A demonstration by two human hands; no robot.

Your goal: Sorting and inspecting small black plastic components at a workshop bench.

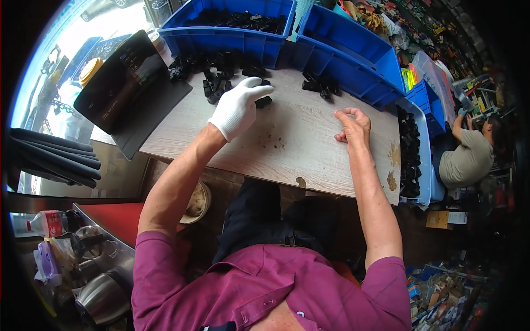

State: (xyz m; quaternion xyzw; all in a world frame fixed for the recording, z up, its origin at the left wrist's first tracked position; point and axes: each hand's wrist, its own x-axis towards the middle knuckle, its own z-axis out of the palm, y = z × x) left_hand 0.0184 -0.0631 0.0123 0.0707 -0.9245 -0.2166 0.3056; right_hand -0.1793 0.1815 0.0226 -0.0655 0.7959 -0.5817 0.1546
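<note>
My left hand (236, 109), in a white knit glove, is over the left-middle of the table with its fingers stretched out and apart. Just beside its fingertips lies a small black part (264, 102); I cannot tell whether they touch. Behind the glove, a loose pile of black plastic parts (216, 87) spreads toward a blue bin. My bare right hand (356, 127) hovers at the table's right side, fingers loosely bent and apart, nothing visible in them. Farther back and left of it rests a smaller cluster of black parts (321, 85).
A blue bin (221, 43) of black parts stands at the back, beside another blue bin (348, 60). A tablet (118, 83) leans at left. A pale blue tub (424, 160) of black parts adjoins the table's (276, 160) right edge. Another person (468, 157) is far right.
</note>
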